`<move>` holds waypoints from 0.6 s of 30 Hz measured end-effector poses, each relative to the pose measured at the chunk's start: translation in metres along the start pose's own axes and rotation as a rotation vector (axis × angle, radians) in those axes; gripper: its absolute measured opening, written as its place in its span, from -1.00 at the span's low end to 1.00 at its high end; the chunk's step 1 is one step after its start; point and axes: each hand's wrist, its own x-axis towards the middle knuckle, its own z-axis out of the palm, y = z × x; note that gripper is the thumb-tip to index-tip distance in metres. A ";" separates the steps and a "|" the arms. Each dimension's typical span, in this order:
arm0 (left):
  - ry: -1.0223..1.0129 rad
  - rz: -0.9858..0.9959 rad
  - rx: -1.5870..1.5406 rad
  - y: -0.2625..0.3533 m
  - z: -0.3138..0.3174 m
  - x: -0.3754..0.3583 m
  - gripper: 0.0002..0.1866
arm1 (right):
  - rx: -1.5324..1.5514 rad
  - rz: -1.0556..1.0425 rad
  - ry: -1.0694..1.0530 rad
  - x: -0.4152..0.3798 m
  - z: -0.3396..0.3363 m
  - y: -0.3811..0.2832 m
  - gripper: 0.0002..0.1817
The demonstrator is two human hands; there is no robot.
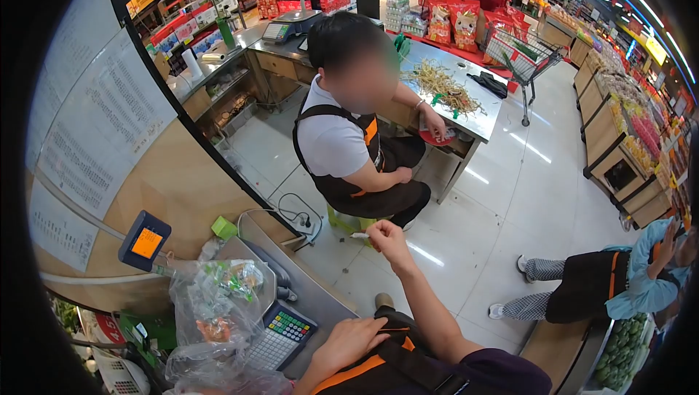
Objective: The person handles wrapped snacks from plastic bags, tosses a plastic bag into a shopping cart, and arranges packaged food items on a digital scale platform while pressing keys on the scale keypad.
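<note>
My right hand (389, 243) is raised over the floor in front of me, its fingers pinched on a small white scrap (360, 235). Low in the view my left hand (351, 348) rests against my dark, orange-trimmed apron (397, 351), its fingers lying fairly flat and nothing visible in them. To the left of that hand is a scale keypad (280, 337), with clear plastic bags (215, 307) of goods beside it. A seated person (338, 133) in a white shirt and dark apron is beyond my right hand.
A metal table (484, 115) at the back holds a pile of root-like stems (440, 85). A shopping cart (520, 56) is behind it. Another person (582, 278) in light blue sleeves is at the right. An orange-lit display (147, 243) stands at the left.
</note>
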 end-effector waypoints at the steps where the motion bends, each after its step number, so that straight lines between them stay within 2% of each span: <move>1: 0.006 0.003 -0.005 -0.001 0.001 -0.001 -0.62 | -0.017 0.010 -0.042 -0.002 0.002 0.003 -0.84; 8: 0.014 -0.013 -0.002 0.001 0.000 -0.004 -0.62 | -0.154 0.060 -0.364 -0.026 0.006 -0.003 -0.83; 13: 0.007 -0.051 -0.020 -0.003 0.004 -0.010 -0.62 | -0.280 -0.049 -0.604 -0.023 0.003 0.014 -0.82; 18: 0.004 -0.148 -0.117 -0.015 0.019 -0.025 -0.63 | -0.436 -0.180 -0.705 -0.025 0.003 0.010 -0.83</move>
